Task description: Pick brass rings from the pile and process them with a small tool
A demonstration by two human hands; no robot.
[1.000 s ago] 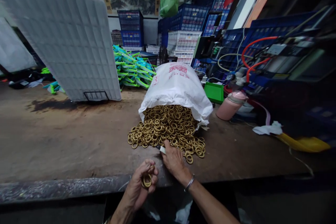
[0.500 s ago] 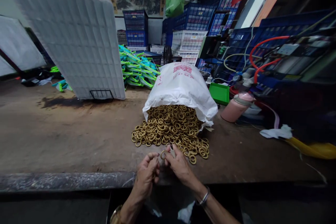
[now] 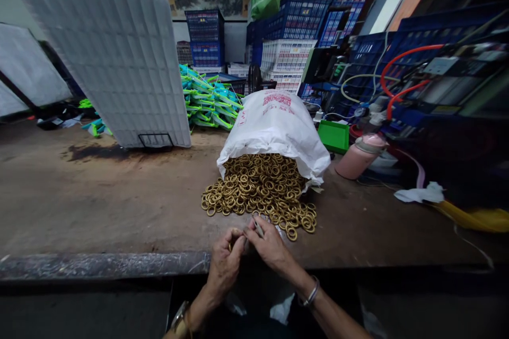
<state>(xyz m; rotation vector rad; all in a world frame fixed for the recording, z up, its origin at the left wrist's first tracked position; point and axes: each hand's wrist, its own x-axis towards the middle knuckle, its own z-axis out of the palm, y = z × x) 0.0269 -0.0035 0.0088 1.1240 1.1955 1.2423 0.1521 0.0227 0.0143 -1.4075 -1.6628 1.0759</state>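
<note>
A heap of brass-coloured rings [image 3: 262,185] spills from the mouth of a white sack [image 3: 274,122] onto the table. In front of it, my left hand [image 3: 226,260] is closed, with a ring [image 3: 230,246] partly showing between thumb and fingers. My right hand [image 3: 272,246] is closed around a small slim grey tool [image 3: 258,229], whose exact kind is unclear. Its fingertips meet those of my left hand, and whatever is pinched there is hidden.
A white ribbed panel [image 3: 115,63] stands on the table [image 3: 99,206] at the left. Behind it lie green and blue pieces [image 3: 210,100]. Right of the sack are a green tray [image 3: 333,136], a pink bottle [image 3: 361,156] and a white cloth [image 3: 421,193]. Stacked crates [image 3: 290,58] fill the background.
My hands have come together at the fingertips. The ring that showed between them before is now mostly covered by fingers. The view has shifted slightly.
</note>
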